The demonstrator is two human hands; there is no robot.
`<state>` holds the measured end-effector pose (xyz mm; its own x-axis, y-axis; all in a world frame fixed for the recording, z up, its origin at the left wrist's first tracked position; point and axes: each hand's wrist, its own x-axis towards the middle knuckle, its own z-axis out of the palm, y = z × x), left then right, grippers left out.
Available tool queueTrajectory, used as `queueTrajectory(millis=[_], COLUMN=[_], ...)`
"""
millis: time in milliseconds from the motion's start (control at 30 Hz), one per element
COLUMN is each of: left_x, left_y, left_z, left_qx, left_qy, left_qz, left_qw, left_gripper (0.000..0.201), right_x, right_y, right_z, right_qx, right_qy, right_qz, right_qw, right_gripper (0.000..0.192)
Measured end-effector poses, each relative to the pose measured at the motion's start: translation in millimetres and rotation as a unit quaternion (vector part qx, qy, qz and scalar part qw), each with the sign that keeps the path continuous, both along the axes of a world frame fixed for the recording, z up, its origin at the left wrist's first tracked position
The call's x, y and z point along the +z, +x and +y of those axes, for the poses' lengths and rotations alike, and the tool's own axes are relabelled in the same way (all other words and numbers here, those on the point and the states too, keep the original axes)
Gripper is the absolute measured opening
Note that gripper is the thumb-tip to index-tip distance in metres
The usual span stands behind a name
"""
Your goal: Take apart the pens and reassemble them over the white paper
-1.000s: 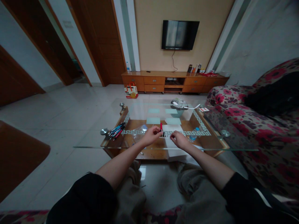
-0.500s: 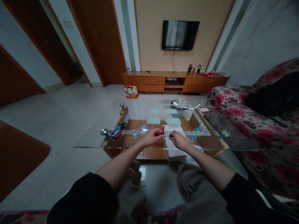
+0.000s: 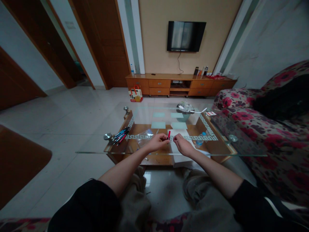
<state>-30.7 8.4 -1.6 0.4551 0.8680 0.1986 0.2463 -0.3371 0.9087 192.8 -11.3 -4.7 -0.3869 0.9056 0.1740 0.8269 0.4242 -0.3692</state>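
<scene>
My left hand holds a red pen upright by its lower end, above the glass coffee table. My right hand pinches the pen's dark lower part, fingertips touching the left hand's. Both hands hover over a white sheet of paper lying near the table's front edge. A bunch of several blue and red pens lies on the glass to the left. A clear plastic bag rests just left of my left hand.
A small water bottle lies right of the paper. At the table's far end stands a bowl with a white strip across it. A floral sofa runs along the right. A TV cabinet and a gift bag stand beyond.
The red pen has shifted slightly right and my right hand has moved left to meet it at my left fingertips.
</scene>
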Motion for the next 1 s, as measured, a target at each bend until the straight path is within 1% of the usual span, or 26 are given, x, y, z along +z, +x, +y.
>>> queueTrajectory(millis=[167,333,500,567,700,800,1000], left_x=[-0.6,-0.6,0.9,0.2,-1.8,-2.3,-1.4], left_y=[-0.6,-1.0,-0.9,-1.0,-0.9,0.3,3.3], left_z=[0.6,0.6,0.5,0.2,-0.4,-0.4,-2.0], left_qx=[-0.012,-0.008,-0.004,-0.011,-0.046,-0.061,-0.085], left_qy=[-0.002,0.015,0.047,0.026,-0.036,-0.043,-0.060], left_qz=[0.000,0.011,0.004,0.011,0.019,0.015,0.014], left_qw=[1.000,1.000,0.999,1.000,0.998,0.997,0.995], left_gripper=[0.035,0.032,0.029,0.030,0.033,0.033,0.033], right_x=[2.9,6.6,11.3,11.5,8.1,6.3,8.1], right_y=[-1.3,-3.6,-4.6,-4.6,-6.2,-8.8,-12.2], right_z=[-0.4,-0.9,-3.2,-3.0,0.3,1.8,-0.1], right_qx=[-0.002,-0.007,-0.006,-0.004,0.003,-0.010,-0.037], right_qy=[0.016,0.022,0.030,0.034,0.048,0.038,-0.012], right_qz=[0.037,0.063,0.090,0.103,0.154,0.200,0.259], right_qw=[0.999,0.998,0.995,0.994,0.987,0.979,0.965], right_gripper=[0.018,0.019,0.020,0.020,0.019,0.021,0.028])
